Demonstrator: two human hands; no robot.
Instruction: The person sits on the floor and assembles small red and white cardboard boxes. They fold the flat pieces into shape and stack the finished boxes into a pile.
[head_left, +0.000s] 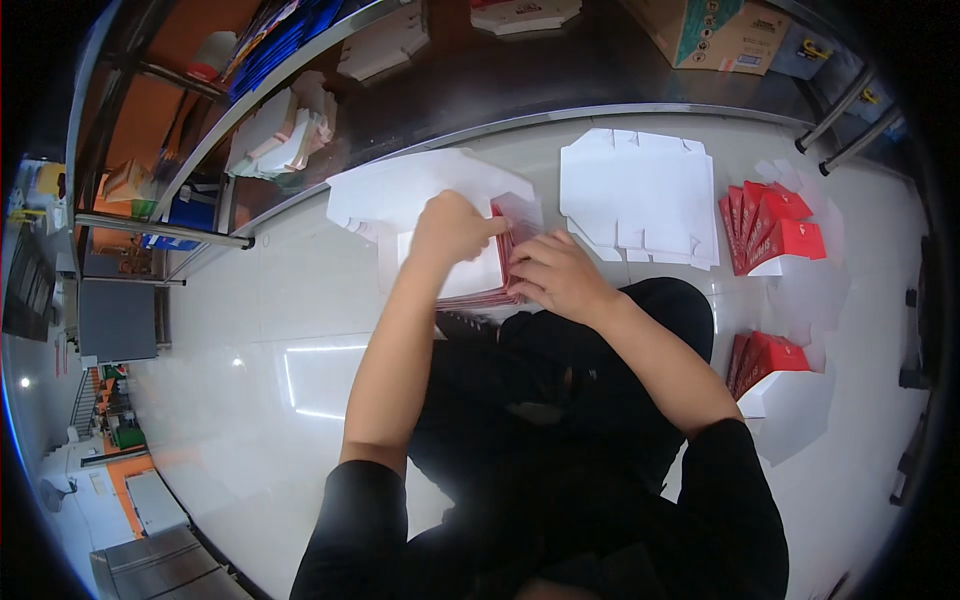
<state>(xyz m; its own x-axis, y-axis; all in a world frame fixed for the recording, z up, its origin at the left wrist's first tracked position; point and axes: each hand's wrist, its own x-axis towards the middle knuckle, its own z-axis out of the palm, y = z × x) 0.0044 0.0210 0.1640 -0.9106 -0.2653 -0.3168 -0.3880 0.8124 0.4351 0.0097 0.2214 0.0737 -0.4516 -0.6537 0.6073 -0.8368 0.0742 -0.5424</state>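
Observation:
On the floor before me is a stack of nested cardboard boxes (468,276), white inside and red on the outside, with a broad white lid flap (400,182) spread behind it. Over the box's inside, my left hand (455,232) is closed, its thumb at the upper part of the red right-hand wall. The fingers of my right hand (565,275) are bent around that same wall from the right. Both hands are gripping this box side; the exact fingertip contact is partly hidden.
Flat white cardboard sheets (638,195) lie to the right of the box. Farther right stand two groups of red-and-white folded boxes, a far one (770,225) and a near one (768,365). A metal shelf edge (480,128) runs behind, with a brown carton (725,40) on the shelf.

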